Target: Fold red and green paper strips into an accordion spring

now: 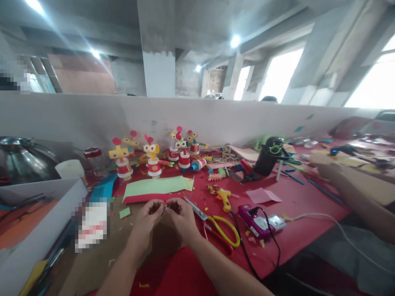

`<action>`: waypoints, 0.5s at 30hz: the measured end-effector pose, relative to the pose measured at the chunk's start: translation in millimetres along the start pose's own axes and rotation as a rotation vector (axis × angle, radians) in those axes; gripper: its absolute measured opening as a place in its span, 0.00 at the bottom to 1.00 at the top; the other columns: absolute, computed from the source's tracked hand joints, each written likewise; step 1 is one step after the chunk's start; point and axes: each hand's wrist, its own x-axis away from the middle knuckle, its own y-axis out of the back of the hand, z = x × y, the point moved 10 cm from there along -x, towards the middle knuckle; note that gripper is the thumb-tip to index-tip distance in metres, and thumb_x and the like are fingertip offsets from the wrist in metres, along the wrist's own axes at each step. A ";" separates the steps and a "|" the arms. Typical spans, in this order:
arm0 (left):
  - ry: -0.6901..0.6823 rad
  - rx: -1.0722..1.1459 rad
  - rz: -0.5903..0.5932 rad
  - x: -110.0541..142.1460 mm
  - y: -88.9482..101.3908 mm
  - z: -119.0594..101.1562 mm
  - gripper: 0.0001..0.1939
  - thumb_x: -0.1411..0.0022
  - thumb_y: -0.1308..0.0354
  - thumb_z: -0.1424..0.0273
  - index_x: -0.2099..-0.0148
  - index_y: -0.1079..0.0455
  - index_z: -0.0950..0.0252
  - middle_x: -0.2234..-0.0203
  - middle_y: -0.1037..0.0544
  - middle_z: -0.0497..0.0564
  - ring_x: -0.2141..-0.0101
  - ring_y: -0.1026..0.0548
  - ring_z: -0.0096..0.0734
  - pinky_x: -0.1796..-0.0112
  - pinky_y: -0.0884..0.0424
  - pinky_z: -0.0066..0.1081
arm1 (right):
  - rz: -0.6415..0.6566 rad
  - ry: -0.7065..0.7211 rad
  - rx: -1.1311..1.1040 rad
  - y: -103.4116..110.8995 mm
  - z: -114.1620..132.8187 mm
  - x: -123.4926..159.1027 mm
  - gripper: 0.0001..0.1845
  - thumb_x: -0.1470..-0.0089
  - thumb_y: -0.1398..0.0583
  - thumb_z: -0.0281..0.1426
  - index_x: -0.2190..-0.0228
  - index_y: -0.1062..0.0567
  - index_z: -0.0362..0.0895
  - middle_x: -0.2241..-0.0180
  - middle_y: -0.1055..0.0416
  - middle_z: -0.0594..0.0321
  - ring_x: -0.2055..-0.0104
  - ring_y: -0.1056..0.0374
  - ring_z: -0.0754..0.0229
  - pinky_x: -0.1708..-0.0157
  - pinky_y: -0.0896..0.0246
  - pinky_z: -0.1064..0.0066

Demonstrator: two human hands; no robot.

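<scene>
My left hand (pixel 151 213) and my right hand (pixel 182 216) meet above the near part of the table, fingertips pinched together. Between them is a tiny bit of something reddish and dark, mostly covered by the fingers. Just beyond lie a light green paper sheet (pixel 157 186) and a red paper strip (pixel 138 199). Scissors (pixel 226 230) with yellow and red handles lie open right beside my right hand. A yellow glue gun (pixel 222 196) rests further to the right. A small green paper square (pixel 125 212) is left of my left hand.
Several paper dragon-like figures (pixel 153 164) stand at the back. A purple power strip (pixel 254 222) with cables lies right. A black pot (pixel 267 160) stands behind it. At left are a white box (pixel 46 230) and a steel jug (pixel 24 158). Another person's arm (pixel 345 189) reaches in at right.
</scene>
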 end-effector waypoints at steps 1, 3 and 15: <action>0.039 0.071 0.010 -0.7 -1.1 5.7 0.16 0.56 0.31 0.60 0.67 0.27 0.64 0.72 0.23 0.49 0.70 0.27 0.32 0.66 0.33 0.30 | -0.006 0.002 0.010 0.3 -0.5 0.9 0.07 0.58 0.37 0.30 0.71 0.25 0.44 0.72 0.28 0.63 0.69 0.33 0.59 0.66 0.38 0.68; 0.080 0.168 -0.007 -3.0 0.8 13.5 0.18 0.58 0.30 0.61 0.67 0.28 0.64 0.72 0.23 0.48 0.70 0.26 0.31 0.65 0.32 0.31 | -0.029 0.018 0.024 3.2 0.4 1.0 0.08 0.56 0.38 0.30 0.69 0.25 0.43 0.70 0.28 0.62 0.67 0.32 0.59 0.64 0.38 0.68; 0.080 0.253 -0.082 -5.7 11.3 15.6 0.18 0.61 0.28 0.62 0.68 0.26 0.64 0.72 0.25 0.48 0.68 0.27 0.28 0.62 0.31 0.29 | -0.012 -0.019 0.083 8.8 77.0 -149.0 0.39 0.65 0.42 0.22 0.46 0.33 0.46 0.87 0.42 0.78 0.85 0.49 0.67 0.81 0.52 0.75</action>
